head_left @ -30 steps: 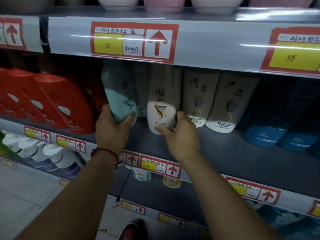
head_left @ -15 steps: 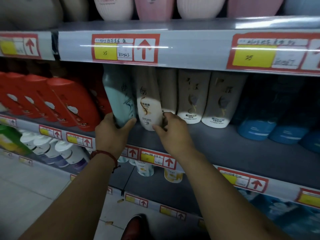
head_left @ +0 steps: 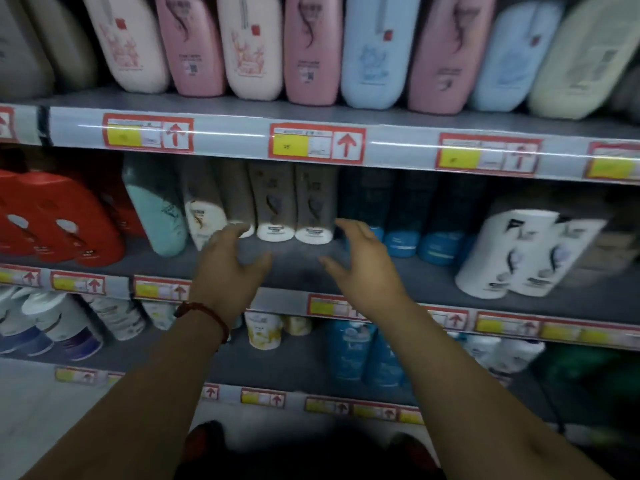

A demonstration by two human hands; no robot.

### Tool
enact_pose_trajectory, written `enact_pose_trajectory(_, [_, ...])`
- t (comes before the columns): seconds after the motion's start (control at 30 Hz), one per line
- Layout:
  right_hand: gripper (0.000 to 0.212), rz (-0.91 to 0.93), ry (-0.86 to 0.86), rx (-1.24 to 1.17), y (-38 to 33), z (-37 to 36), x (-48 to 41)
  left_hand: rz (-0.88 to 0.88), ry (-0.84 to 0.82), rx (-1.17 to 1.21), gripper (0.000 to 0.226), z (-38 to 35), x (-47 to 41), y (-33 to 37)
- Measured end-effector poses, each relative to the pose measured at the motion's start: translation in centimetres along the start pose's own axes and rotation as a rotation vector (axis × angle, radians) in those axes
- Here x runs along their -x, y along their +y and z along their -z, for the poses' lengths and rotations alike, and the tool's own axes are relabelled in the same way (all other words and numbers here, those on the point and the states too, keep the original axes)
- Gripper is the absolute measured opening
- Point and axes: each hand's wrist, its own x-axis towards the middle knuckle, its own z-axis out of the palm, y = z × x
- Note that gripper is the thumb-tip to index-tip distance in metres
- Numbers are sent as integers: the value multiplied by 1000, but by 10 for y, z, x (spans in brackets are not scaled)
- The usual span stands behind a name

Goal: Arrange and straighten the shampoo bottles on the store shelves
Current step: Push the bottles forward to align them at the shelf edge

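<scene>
On the middle shelf (head_left: 298,268) stand a mint-green bottle (head_left: 156,216), a white bottle with a swirl label (head_left: 204,216) and two more white bottles (head_left: 277,206) set further back. My left hand (head_left: 225,275), with a red cord at the wrist, hovers in front of the white bottles with fingers spread, holding nothing. My right hand (head_left: 363,265) is also spread and free, just right of the two back bottles, by the dark blue bottles (head_left: 401,216). The frame is blurred by motion.
Red bottles (head_left: 59,220) fill the left of the middle shelf and large white bottles (head_left: 526,251) stand at the right. Pink, cream and pale blue bottles (head_left: 311,46) line the top shelf. Lower shelves hold white, yellow and blue bottles (head_left: 356,351). Price tags run along the shelf edges.
Both hands have let go of the mint-green and white bottles and moved right, opening wide. The view has tilted up and shifted right, showing the top shelf.
</scene>
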Motion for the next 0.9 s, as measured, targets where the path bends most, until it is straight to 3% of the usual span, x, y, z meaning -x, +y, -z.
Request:
enact_pose_trajectory(0.27, [62,-205,195,19,80,106,65,-147,-190,156,61,-101,32,95])
enact_pose_trajectory(0.53, [50,-507,491,-221,149,157,106,-122,-387,383,63,-198,67,153])
enact_pose_trajectory(0.9, [61,-612,670,-184,211,153,76,-93,-368,453,71,-285,63,183])
